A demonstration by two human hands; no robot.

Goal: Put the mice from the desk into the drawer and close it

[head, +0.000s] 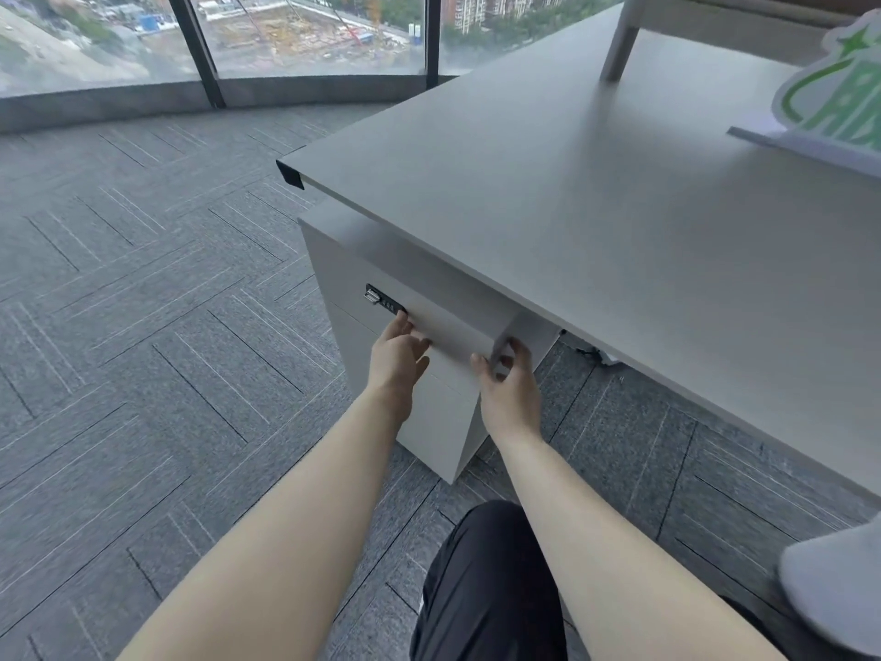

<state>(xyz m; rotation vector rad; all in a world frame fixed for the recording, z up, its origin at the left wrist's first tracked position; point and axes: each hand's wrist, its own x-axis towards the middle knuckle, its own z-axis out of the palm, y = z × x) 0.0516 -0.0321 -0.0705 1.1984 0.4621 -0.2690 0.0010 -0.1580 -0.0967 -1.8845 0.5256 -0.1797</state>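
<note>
A white drawer cabinet (429, 422) stands under the left end of the grey desk (596, 231). Its top drawer front (453, 326) carries a black combination lock (381, 300) at its left end. My left hand (398, 355) rests on the lower edge of that drawer front, just right of the lock, fingers curled against it. My right hand (507, 379) grips the drawer front's right corner, thumb on the face and fingers wrapped round the side. The drawer sits almost flush with the cabinet. I see no mice on the visible part of the desk.
A white and green sign (829, 102) lies on the desk at the far right. A grey metal leg (619, 40) rises at the back. Grey carpet tiles (143, 326) stretch left to the windows. My knee in black trousers (486, 584) is below.
</note>
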